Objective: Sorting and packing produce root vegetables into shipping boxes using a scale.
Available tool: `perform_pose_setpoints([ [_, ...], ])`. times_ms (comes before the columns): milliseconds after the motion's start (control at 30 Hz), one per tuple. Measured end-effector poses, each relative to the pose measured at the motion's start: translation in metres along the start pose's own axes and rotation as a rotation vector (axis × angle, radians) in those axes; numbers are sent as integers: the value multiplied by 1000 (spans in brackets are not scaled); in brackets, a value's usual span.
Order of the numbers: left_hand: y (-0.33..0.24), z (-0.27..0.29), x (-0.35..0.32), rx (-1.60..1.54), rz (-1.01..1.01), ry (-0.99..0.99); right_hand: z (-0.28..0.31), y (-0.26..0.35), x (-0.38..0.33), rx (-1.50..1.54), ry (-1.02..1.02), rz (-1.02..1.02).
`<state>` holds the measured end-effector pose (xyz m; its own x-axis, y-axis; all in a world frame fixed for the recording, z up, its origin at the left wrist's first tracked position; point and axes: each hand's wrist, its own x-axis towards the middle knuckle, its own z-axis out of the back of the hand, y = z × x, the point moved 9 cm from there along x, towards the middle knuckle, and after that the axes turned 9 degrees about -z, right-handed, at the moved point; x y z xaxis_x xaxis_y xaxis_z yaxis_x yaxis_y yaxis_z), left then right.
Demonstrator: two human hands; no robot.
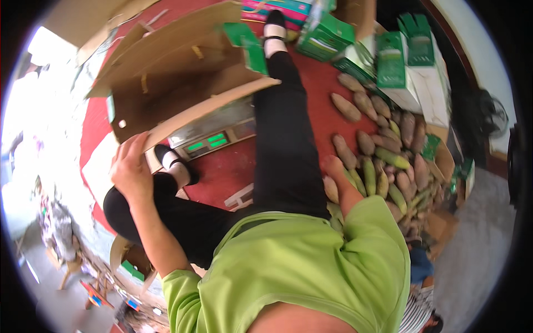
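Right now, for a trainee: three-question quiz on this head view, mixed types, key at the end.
1. Which hand is at the edge of the open cardboard box?
2. True or false: the scale has a lit green display.
3. The right hand is nearest to: A) the scale; B) the produce heap; C) the green cartons.

Key:
1. The left hand, with its fingers at the box's near left corner.
2. True.
3. B. Whether that hand holds a piece can't be told.
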<state>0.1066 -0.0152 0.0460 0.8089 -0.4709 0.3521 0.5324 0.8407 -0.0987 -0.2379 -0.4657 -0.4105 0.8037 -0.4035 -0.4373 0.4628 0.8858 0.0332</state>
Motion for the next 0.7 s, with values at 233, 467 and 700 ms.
perform_pose_setpoints([
  [233,-5,-5,-5,81,-90,-53,124,-29,10,171,28,-498],
  [467,-4,1,-11,76,-130,-171,31,-92,46,13,157,-449],
  [700,-3,1,-10,74,-153,-210,41,-81,42,-61,332,-658],
])
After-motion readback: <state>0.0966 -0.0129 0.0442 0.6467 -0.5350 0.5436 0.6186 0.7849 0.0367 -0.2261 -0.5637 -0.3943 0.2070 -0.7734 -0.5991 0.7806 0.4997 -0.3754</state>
